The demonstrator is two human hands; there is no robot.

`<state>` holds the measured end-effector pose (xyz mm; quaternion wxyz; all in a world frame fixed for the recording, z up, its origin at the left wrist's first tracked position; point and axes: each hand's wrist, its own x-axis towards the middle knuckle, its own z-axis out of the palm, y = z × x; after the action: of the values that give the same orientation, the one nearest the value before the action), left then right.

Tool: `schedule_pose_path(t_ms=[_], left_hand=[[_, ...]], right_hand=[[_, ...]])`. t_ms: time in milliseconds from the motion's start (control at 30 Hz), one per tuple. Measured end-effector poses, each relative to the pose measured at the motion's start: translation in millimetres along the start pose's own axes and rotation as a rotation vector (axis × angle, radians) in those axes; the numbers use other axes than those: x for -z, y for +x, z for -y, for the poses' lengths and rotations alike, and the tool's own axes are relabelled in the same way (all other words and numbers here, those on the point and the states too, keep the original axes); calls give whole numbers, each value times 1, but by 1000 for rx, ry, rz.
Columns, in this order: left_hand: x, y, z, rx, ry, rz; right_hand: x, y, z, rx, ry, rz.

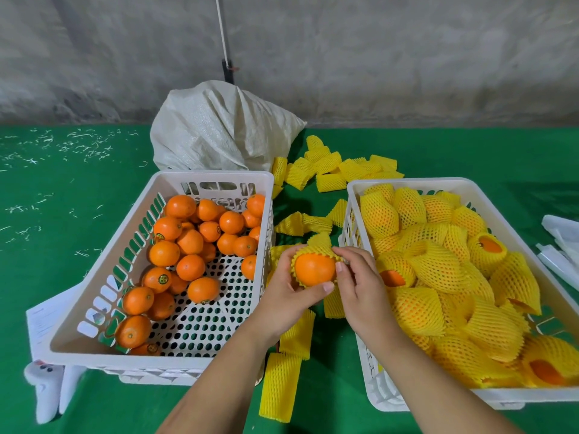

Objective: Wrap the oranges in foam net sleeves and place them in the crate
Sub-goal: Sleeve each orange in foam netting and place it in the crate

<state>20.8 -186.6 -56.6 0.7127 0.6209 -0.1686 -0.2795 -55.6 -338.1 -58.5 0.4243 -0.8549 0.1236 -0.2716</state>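
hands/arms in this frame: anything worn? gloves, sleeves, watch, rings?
Nothing worn that shows. The left hand and the right hand are bare, no gloves, and no rings or watch are visible. Both forearms are bare down to the bottom edge of the head view, with no sleeve in sight. The fingernails are short and look unpainted.

Left hand [289,285], right hand [357,285] — both curled, gripping.

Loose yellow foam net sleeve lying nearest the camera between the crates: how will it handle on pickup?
The foam net sleeve probably weighs very little: open mesh foam. Likely floppy and squashy; its neighbours lie bent and creased. It lies flattened, so unlikely to roll, but may slide on the green cloth.
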Motion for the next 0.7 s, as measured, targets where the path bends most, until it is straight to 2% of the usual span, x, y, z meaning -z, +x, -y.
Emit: schedule_pose_path(t_ms=[133, 233, 367, 433, 533, 600, 700], left_hand=[[2, 1, 3, -3, 138, -93], [0, 3, 7, 16, 279, -170], [3, 3, 10, 58, 103, -45], [4, 3, 9, 57, 54, 20], [5, 3, 10, -6, 77, 22], [4, 1, 10, -52, 195, -11], [1, -2, 14, -112, 542, -97]], right_hand=[[0, -3, 0, -17, -20, -24], [1, -8, 3, 83, -12, 7], [-4, -6, 3, 82, -63, 67], [-4, -4, 1, 50, -49, 34], [-1, -1, 0, 39, 7, -43], [0, -2, -1, 55, -11, -57], [-1, -2, -2, 85, -59, -41]])
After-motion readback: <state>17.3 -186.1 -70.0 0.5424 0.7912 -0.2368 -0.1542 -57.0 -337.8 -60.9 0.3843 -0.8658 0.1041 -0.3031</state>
